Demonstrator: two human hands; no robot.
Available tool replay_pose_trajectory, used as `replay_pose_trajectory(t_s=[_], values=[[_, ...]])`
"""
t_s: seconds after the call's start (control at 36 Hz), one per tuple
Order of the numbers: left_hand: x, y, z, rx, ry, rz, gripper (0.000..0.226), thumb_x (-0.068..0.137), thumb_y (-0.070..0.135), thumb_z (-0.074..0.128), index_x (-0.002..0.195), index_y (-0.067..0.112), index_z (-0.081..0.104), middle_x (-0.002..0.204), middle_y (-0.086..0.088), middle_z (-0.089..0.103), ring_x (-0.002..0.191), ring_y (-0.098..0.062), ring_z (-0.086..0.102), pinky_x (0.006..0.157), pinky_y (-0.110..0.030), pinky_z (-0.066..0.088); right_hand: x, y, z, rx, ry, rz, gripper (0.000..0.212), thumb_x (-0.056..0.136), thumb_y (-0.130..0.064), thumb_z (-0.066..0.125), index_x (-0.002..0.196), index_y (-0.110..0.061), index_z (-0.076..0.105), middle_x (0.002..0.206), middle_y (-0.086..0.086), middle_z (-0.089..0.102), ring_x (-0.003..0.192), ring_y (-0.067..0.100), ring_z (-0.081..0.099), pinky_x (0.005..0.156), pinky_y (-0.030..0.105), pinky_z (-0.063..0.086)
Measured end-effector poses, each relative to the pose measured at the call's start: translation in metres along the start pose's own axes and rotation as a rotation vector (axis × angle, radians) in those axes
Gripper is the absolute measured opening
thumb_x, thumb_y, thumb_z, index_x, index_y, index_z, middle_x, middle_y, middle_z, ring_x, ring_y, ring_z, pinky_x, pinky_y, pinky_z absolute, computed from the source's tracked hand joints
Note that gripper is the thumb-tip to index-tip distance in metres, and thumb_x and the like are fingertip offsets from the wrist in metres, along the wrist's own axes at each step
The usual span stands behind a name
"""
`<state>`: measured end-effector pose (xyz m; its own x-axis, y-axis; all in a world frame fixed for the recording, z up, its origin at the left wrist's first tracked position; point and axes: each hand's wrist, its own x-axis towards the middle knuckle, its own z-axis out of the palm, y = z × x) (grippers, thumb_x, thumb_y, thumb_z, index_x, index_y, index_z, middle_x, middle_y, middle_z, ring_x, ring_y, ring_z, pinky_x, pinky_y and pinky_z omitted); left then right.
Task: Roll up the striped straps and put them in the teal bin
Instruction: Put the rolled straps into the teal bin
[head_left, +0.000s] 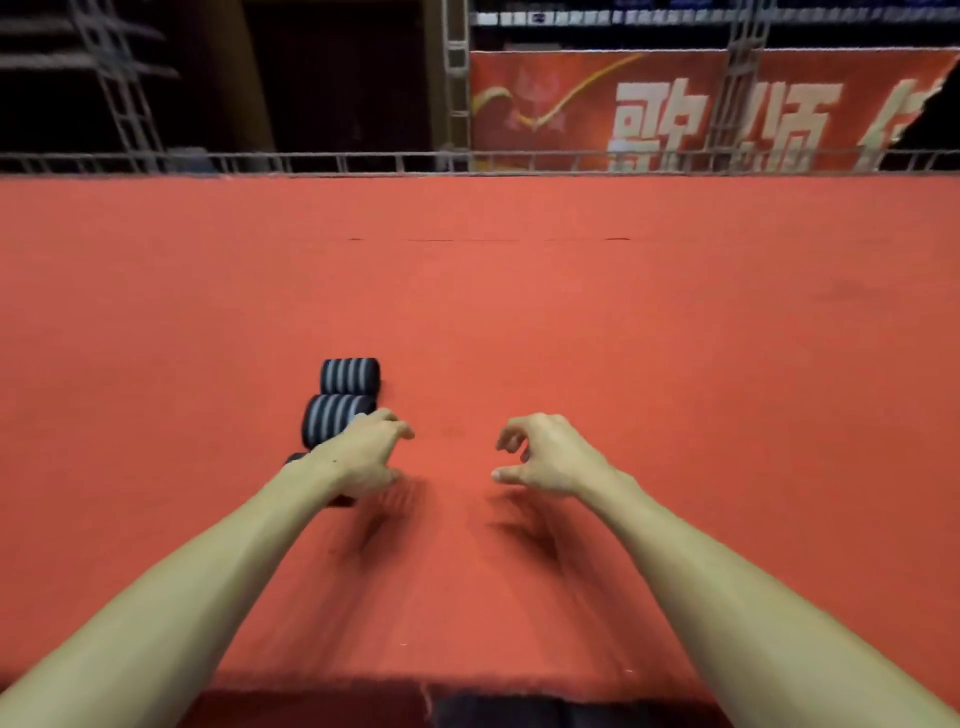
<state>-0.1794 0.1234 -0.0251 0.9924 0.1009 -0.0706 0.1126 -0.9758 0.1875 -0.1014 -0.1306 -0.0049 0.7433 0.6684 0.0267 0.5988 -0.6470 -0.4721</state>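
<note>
Rolled striped straps, dark with grey stripes, lie in a row on the red table (519, 312). The farthest roll (349, 375) lies clear of my hands. A second roll (332, 418) sits just behind my left hand (363, 457), which partly covers it. A third dark roll (343, 500) peeks out under my left wrist. My left hand hovers over the rolls with loosely curled fingers and holds nothing. To the right, my right hand (545, 460) hangs above the bare cloth, fingers loosely curled and empty. No teal bin is in view.
The red cloth spreads wide to all sides; its near edge (467, 686) runs along the bottom. Behind the far edge stand a metal truss rail (467, 161) and a red banner (675, 109) with white characters.
</note>
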Motion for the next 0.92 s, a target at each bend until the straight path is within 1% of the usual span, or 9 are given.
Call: replay_pose_trajectory(t_s=[0.08, 0.22, 0.31, 0.39, 0.56, 0.64, 0.69, 0.81, 0.92], values=[[-0.024, -0.024, -0.019, 0.087, -0.001, -0.112, 0.056, 0.086, 0.02, 0.067, 0.14, 0.016, 0.051, 0.134, -0.009, 0.048, 0.122, -0.03, 0.05, 0.105, -0.037, 0.041, 0.029, -0.039, 0.026, 0.036, -0.021, -0.089, 0.037, 0.079, -0.034, 0.081, 0.11, -0.018, 0.069, 0.11, 0.002, 0.069, 0.087, 0.014, 0.057, 0.079, 0.024, 0.043], [-0.042, -0.061, -0.014, 0.12, -0.011, -0.142, 0.052, 0.088, 0.018, 0.066, 0.137, 0.012, 0.051, 0.133, -0.009, 0.052, 0.126, -0.027, 0.051, 0.103, -0.029, 0.036, 0.054, -0.085, 0.065, 0.153, -0.032, -0.156, 0.041, 0.079, -0.032, 0.082, 0.115, -0.02, 0.067, 0.112, 0.002, 0.068, 0.086, 0.013, 0.055, 0.087, 0.03, 0.05], [-0.044, -0.07, -0.004, 0.118, 0.012, -0.1, 0.045, 0.087, 0.019, 0.066, 0.13, 0.013, 0.052, 0.128, -0.007, 0.059, 0.118, -0.026, 0.052, 0.091, -0.028, 0.036, 0.061, -0.097, 0.084, 0.219, -0.033, -0.164, 0.045, 0.079, -0.032, 0.081, 0.12, -0.023, 0.064, 0.115, 0.001, 0.066, 0.088, 0.012, 0.054, 0.09, 0.032, 0.051], [-0.043, -0.07, 0.004, 0.12, 0.008, -0.112, 0.039, 0.088, 0.022, 0.066, 0.12, 0.014, 0.044, 0.108, -0.004, 0.06, 0.103, -0.024, 0.041, 0.081, -0.032, 0.034, 0.062, -0.098, 0.096, 0.271, -0.034, -0.148, 0.052, 0.08, -0.032, 0.081, 0.127, -0.026, 0.059, 0.118, -0.002, 0.062, 0.091, 0.011, 0.053, 0.089, 0.03, 0.049], [-0.043, -0.079, 0.01, -0.019, 0.078, -0.05, 0.045, 0.078, 0.021, 0.077, 0.097, 0.023, 0.037, 0.085, 0.012, 0.047, 0.097, -0.017, 0.035, 0.072, -0.032, 0.033, 0.059, -0.089, 0.106, 0.362, -0.001, -0.148, 0.066, 0.077, -0.031, 0.084, 0.135, -0.031, 0.053, 0.12, -0.006, 0.054, 0.097, 0.011, 0.052, 0.097, 0.034, 0.049], [-0.043, -0.079, 0.011, -0.17, 0.126, 0.02, 0.046, 0.077, 0.023, 0.08, 0.092, 0.028, 0.037, 0.096, 0.007, 0.052, 0.094, -0.009, 0.036, 0.071, -0.021, 0.033, 0.06, -0.082, 0.102, 0.456, 0.016, -0.167, 0.074, 0.073, -0.027, 0.087, 0.137, -0.035, 0.052, 0.124, -0.007, 0.052, 0.098, 0.016, 0.059, 0.093, 0.03, 0.052], [-0.043, -0.072, 0.011, -0.272, 0.194, 0.068, 0.048, 0.074, 0.022, 0.083, 0.087, 0.03, 0.038, 0.098, 0.012, 0.052, 0.092, 0.001, 0.038, 0.072, -0.015, 0.033, 0.062, -0.078, 0.099, 0.515, 0.013, -0.189, 0.076, 0.069, -0.024, 0.09, 0.135, -0.035, 0.054, 0.125, -0.007, 0.053, 0.094, 0.016, 0.063, 0.087, 0.026, 0.054], [-0.037, -0.052, 0.009, -0.441, 0.279, 0.119, 0.044, 0.069, 0.015, 0.084, 0.083, 0.019, 0.042, 0.076, 0.013, 0.043, 0.067, -0.005, 0.035, 0.063, -0.025, 0.033, 0.063, -0.071, 0.096, 0.563, 0.026, -0.225, 0.069, 0.066, -0.02, 0.092, 0.128, -0.027, 0.063, 0.119, -0.011, 0.063, 0.081, -0.012, 0.06, 0.073, 0.007, 0.044], [-0.023, -0.043, 0.012, -0.514, 0.256, 0.142, 0.045, 0.071, 0.021, 0.085, 0.083, 0.019, 0.042, 0.076, 0.008, 0.047, 0.065, -0.006, 0.033, 0.061, -0.03, 0.033, 0.062, -0.063, 0.093, 0.579, 0.132, -0.222, 0.062, 0.066, -0.018, 0.092, 0.122, -0.021, 0.067, 0.111, -0.012, 0.064, 0.079, -0.023, 0.054, 0.073, 0.004, 0.042]])
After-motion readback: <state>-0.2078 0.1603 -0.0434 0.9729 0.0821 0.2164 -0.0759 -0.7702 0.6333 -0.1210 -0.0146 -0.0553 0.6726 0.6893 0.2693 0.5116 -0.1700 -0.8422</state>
